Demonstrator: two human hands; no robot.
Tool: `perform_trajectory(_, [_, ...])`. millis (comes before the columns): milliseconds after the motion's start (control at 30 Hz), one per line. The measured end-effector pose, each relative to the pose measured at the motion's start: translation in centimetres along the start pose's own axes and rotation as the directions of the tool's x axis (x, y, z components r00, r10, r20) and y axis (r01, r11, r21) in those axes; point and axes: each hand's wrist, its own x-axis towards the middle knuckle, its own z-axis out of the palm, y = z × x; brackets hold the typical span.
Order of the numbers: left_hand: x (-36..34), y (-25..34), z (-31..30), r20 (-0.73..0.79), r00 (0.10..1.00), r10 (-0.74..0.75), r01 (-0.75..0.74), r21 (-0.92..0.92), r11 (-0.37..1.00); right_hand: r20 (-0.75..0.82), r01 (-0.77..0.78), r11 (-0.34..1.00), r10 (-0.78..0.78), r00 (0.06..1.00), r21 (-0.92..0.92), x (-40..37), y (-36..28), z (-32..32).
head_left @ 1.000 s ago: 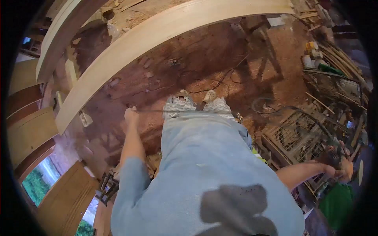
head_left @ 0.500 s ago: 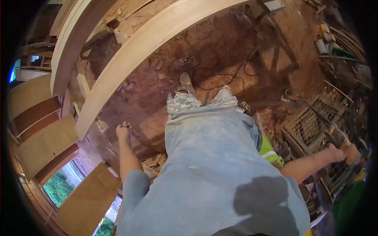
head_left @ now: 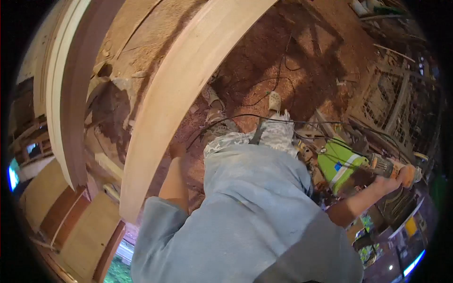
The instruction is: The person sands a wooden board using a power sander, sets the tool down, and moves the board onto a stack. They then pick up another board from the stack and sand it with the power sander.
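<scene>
My right hand is wrapped round a power tool with a dark grey and orange body, held out at the right. My left hand hangs at the lower edge of a long pale wooden board; its fingers are blurred and partly hidden, so what they touch cannot be made out. A black cable crosses in front of my legs toward the tool. Just left of the tool lies a yellow-green cloth with a pale stripe.
A second thick board stands farther left. Wooden panels lie at the lower left. A wire-mesh frame and scrap wood are on the right. Sawdust and a loose cable cover the reddish floor.
The view has shifted and the long board appears closer. My right hand now shows with the tool near the yellow-green cloth. My left hand has come up to the board's edge.
</scene>
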Motion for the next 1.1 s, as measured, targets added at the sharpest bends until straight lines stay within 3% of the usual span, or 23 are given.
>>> perform_trajectory(67, [0.7,1.9,-0.9,-0.086,0.982,0.166,-0.165,0.021,0.986,0.023,-0.052,0.999,0.052,0.998,0.007,-1.8,0.0,-0.4])
perform_trajectory(100, [1.2,2.3,-1.7,0.071,0.874,0.480,-0.479,0.280,0.832,-0.023,-0.092,0.996,0.092,0.995,-0.014,-4.1,0.5,0.2])
perform_trajectory(167, [1.8,4.4,-3.1,0.329,0.651,0.684,-0.745,0.451,0.492,-0.084,-0.195,0.975,0.187,0.979,-0.106,-7.0,2.0,0.6])
perform_trajectory(200, [1.7,6.5,-2.9,0.129,0.873,0.470,-0.487,0.224,0.844,-0.111,-0.205,0.972,0.192,0.975,-0.116,-8.6,3.2,0.4])
perform_trajectory(233, [1.9,8.1,-2.5,0.005,0.991,0.131,-0.130,-0.094,0.987,0.235,-0.050,0.980,0.095,0.967,-0.190,-10.4,5.3,0.6])
perform_trajectory(267, [2.8,8.4,-1.7,-0.006,0.991,0.135,-0.135,-0.093,0.986,0.373,0.000,0.972,0.090,0.923,-0.236,-10.3,8.3,-0.5])
perform_trajectory(300, [4.2,7.7,-0.6,-0.021,0.996,0.082,-0.085,-0.251,0.964,0.503,0.062,0.962,0.083,0.860,-0.265,-10.3,11.4,-1.7])
perform_trajectory(367, [4.3,10.5,-1.8,-0.006,0.996,-0.092,0.085,-0.336,0.938,0.417,-0.033,0.945,0.174,0.892,-0.325,-10.1,16.9,-2.4])
perform_trajectory(400, [5.7,9.0,0.0,-0.007,0.996,-0.086,0.080,-0.295,0.952,0.356,-0.226,0.886,0.380,0.853,-0.405,-10.9,19.0,-1.4])
perform_trajectory(433, [8.4,7.2,3.3,0.060,0.995,-0.079,0.099,-0.628,0.772,0.324,-0.320,0.847,0.472,0.820,-0.424,-12.0,21.2,-0.3])
perform_trajectory(467, [10.1,6.9,4.4,0.090,0.994,-0.060,0.107,-0.755,0.647,0.288,-0.410,0.799,0.558,0.778,-0.440,-13.0,23.4,0.7])
perform_trajectory(500, [11.8,6.7,5.5,0.121,0.992,-0.040,0.125,-0.856,0.501,0.164,-0.534,0.789,0.595,0.786,-0.305,-15.3,25.0,1.2])
perform_trajectory(533, [13.1,7.3,6.1,0.073,0.997,-0.006,0.062,-0.795,0.604,0.049,-0.623,0.768,0.635,0.771,-0.149,-16.6,27.0,1.7])
perform_trajectory(567, [14.7,8.2,6.9,0.032,0.999,0.038,-0.003,-0.718,0.696,0.031,-0.637,0.758,0.646,0.762,-0.140,-17.4,29.2,2.0])
perform_trajectory(633, [18.3,10.0,8.8,-0.024,0.990,0.141,-0.132,-0.530,0.838,0.013,-0.768,0.636,0.771,0.637,-0.070,-18.9,33.6,2.6])
perform_trajectory(700, [21.1,12.9,10.9,-0.031,0.981,0.192,-0.188,-0.406,0.894,-0.013,-0.803,0.594,0.803,0.595,-0.046,-19.8,38.9,2.5])
perform_trajectory(767, [21.3,17.8,10.8,0.114,0.991,-0.075,0.128,-0.579,0.805,-0.021,-0.845,0.533,0.845,0.534,-0.036,-19.8,42.7,1.9])
perform_trajectory(800, [23.7,18.1,12.4,0.115,0.990,-0.080,0.132,-0.563,0.816,-0.033,-0.854,0.520,0.853,0.521,-0.030,-20.0,45.3,2.4])
perform_trajectory(867, [28.1,18.7,15.3,0.313,0.929,-0.195,0.297,-0.322,0.899,-0.122,-0.841,0.537,0.832,0.541,-0.064,-20.2,50.1,3.7])
perform_trajectory(900, [29.5,18.6,16.5,0.308,0.930,-0.202,0.299,-0.309,0.903,-0.089,-0.837,0.546,0.833,0.546,-0.026,-20.2,51.7,4.6])
perform_trajectory(967, [31.4,18.7,18.5,0.339,0.939,-0.048,0.229,-0.517,0.825,-0.144,-0.869,0.489,0.857,0.494,-0.070,-20.1,53.7,6.2])
perform_trajectory(1033, [34.4,18.2,20.2,0.390,0.920,-0.029,0.232,-0.485,0.843,-0.214,-0.929,0.369,0.905,0.367,-0.032,-20.3,57.2,6.4])
perform_trajectory(1100, [36.3,17.2,21.8,0.438,0.899,-0.012,0.233,-0.455,0.859,-0.108,-0.919,0.392,0.913,0.393,-0.032,-21.1,59.1,5.9])
